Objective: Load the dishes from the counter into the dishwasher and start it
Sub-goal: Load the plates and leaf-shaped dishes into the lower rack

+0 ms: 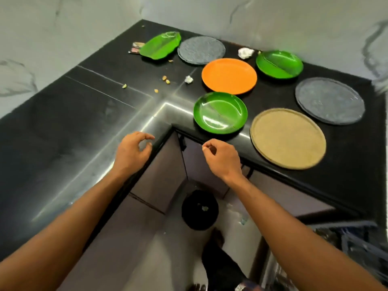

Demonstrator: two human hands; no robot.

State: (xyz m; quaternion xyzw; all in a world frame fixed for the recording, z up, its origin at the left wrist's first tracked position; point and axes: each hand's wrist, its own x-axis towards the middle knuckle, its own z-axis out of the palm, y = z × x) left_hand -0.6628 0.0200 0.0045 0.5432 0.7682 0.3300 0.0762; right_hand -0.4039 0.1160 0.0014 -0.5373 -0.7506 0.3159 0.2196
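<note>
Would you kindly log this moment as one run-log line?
phase: pre-grasp | left hand: empty, over counter corner | right hand: empty, nearest green plate | counter: seven dishes unloaded

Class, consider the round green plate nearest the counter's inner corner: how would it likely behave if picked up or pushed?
The green plate looks glossy, so probably slippery to grip. It appears rigid and shallow with a raised rim, so it would likely slide across the smooth black counter rather than tip. It sits close to the edge, so a push towards it risks a fall.
</note>
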